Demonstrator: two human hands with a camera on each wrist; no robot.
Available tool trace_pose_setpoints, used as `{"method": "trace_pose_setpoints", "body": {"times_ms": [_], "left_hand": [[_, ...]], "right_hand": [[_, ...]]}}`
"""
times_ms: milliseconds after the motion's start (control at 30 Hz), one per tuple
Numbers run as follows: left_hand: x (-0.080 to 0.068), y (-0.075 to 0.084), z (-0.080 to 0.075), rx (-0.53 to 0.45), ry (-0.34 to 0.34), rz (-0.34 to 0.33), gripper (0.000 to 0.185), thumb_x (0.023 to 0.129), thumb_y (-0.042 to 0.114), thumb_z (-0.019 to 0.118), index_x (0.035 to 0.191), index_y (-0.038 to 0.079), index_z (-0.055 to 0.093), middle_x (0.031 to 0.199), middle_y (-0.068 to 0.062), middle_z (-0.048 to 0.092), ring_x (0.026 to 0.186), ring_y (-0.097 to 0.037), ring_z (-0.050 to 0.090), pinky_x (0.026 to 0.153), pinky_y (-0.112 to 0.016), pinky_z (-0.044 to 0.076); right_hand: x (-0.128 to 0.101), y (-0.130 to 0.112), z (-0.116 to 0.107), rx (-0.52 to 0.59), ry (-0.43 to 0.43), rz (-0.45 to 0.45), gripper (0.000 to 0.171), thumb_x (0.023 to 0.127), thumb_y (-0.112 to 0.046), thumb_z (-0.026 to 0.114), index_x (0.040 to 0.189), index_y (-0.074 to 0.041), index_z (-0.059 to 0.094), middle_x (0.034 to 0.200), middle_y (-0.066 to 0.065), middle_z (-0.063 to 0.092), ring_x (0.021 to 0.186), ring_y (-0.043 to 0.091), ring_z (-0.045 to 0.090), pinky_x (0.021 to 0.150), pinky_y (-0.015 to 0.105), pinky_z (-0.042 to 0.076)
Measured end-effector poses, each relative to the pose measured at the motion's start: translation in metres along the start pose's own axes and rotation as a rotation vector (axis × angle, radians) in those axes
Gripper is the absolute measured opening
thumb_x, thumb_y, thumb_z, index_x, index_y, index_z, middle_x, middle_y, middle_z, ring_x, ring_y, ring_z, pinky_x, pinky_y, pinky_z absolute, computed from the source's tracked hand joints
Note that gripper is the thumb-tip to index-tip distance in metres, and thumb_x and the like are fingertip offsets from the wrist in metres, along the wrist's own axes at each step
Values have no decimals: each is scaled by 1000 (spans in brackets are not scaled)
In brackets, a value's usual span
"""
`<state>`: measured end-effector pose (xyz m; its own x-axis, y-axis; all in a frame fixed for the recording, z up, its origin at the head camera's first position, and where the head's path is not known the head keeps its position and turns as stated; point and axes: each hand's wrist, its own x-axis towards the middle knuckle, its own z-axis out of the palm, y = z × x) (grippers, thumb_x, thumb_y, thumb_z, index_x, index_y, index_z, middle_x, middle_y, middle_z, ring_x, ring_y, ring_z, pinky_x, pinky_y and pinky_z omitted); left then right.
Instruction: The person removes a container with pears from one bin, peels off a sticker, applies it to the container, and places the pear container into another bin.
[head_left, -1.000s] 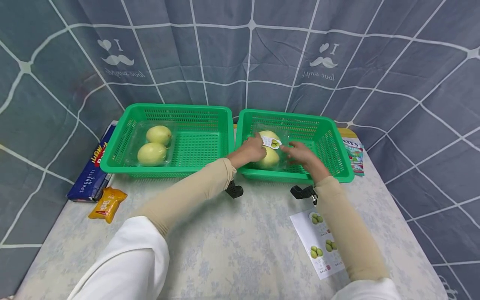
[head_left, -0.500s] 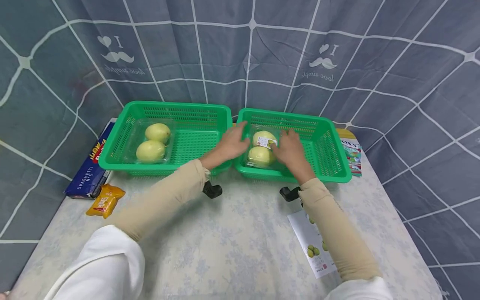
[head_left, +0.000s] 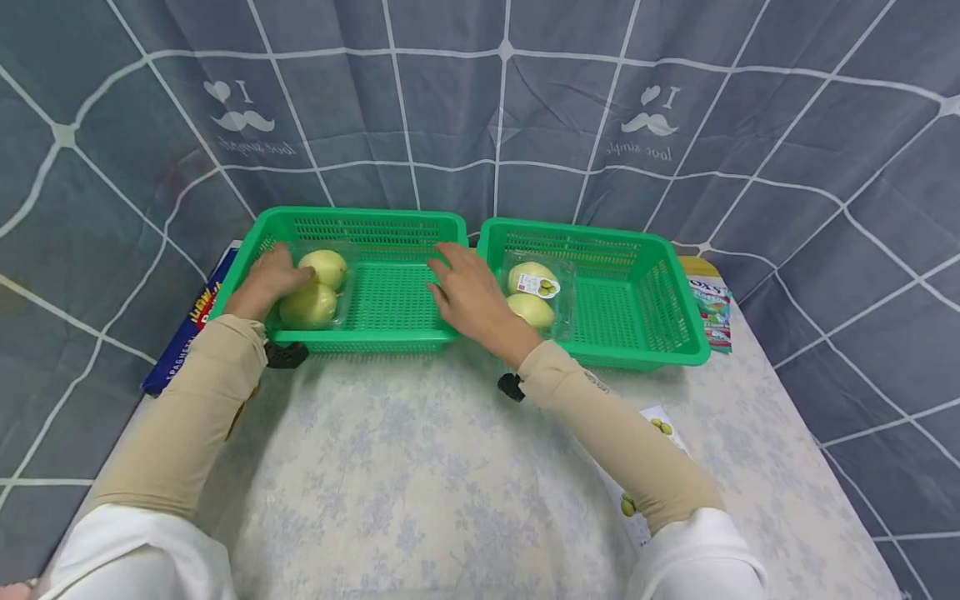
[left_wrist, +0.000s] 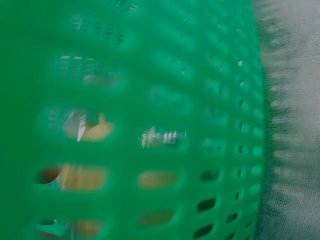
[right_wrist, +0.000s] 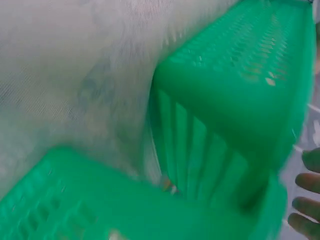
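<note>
Two green baskets stand side by side along the far edge of the table (head_left: 420, 483), their long sides running left to right: the left basket (head_left: 390, 220) and the right basket (head_left: 645, 250). Each holds one clear clamshell pack with two pale yellow-green fruits, so there are two packs and four fruits in all. The left pack (head_left: 339, 292) sits in the left end of the left basket, its long axis running from the basket's near wall towards its far wall, tilted a little to the right, one fruit behind the other. The left hand (head_left: 272, 277) rests against the left side of this pack, fingers bent over its edge and the near fruit; whether they truly grip it cannot be told. The right pack (head_left: 558, 312) lies in the left end of the right basket, also lengthwise near to far, with one white label (head_left: 542, 286) on its lid. The right hand (head_left: 471, 293) hangs over the right end of the left basket, fingers spread and relaxed, holding nothing. One blue spaghetti box (head_left: 197, 310) lies at the table's left edge, one printed sheet (head_left: 660, 427) near its right front, and one colourful packet (head_left: 711, 307) beside the right basket. Both wrist views are blurred green mesh.
</note>
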<state>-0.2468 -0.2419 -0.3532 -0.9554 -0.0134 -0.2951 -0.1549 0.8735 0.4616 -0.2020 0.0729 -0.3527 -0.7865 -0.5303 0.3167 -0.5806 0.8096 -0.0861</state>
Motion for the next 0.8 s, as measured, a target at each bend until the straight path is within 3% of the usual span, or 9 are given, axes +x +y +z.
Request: {"method": "trace_pose_setpoints", "body": {"times_ms": [100,167,267,367,467,567,667,733,800], "left_hand": [[1,-3,4,39,7,6,73,102,35,37,148,-20,20,138,-47,35,122,-61,39,98,-68,41],[1,1,7,54,21,0,71,102,36,36,145,-20,25,134,-47,37,117,-62,41,93,-68,41],[2,8,11,53,20,-22,73,103,36,34,148,-19,19,141,-49,28,123,-64,35,98,-72,38],[3,13,12,43,-10,-23,77,103,36,34,153,-17,9,149,-49,17,132,-66,26,107,-73,32],[5,15,12,21,-35,17,76,104,36,36,156,-12,9,154,-44,17,139,-62,22,113,-71,30],[5,17,12,-94,-90,50,72,106,33,38,159,-6,7,160,-38,15,145,-57,21,116,-66,31],[3,17,12,-269,-155,40,69,107,21,38,160,-1,-1,162,-36,11,142,-54,30,113,-62,40],[1,16,13,-345,-193,16,70,107,15,37,160,0,-6,161,-37,11,137,-51,39,109,-57,46],[1,14,16,-347,-208,3,69,107,11,35,160,-2,-7,159,-38,16,130,-48,47,107,-54,49]], "right_hand": [[13,-13,11,-21,-21,12,37,105,-28,53,136,-9,61,151,13,51,144,28,44,120,51,37],[21,-19,18,-18,-45,50,38,106,-29,51,138,-9,60,151,13,51,143,29,45,119,50,38],[31,-24,29,59,-112,124,43,106,-31,50,142,-8,56,152,15,49,142,30,47,117,44,42],[42,-27,38,306,-218,239,46,107,-32,49,145,-7,51,151,15,49,139,30,49,113,41,46],[51,-26,45,676,-349,424,54,106,-37,50,150,-7,44,155,14,45,140,30,48,111,44,47],[55,-27,49,1016,-437,610,66,105,-39,52,158,-7,29,160,14,37,143,32,45,112,47,46],[57,-28,53,1211,-389,729,65,105,-28,54,158,-4,26,154,19,43,133,32,54,106,43,51],[57,-30,55,1267,-297,783,56,103,-14,54,154,-1,35,145,22,52,112,30,63,94,38,54],[57,-31,57,1273,-199,822,47,98,0,54,145,2,48,133,25,62,88,24,63,79,35,53]]}}
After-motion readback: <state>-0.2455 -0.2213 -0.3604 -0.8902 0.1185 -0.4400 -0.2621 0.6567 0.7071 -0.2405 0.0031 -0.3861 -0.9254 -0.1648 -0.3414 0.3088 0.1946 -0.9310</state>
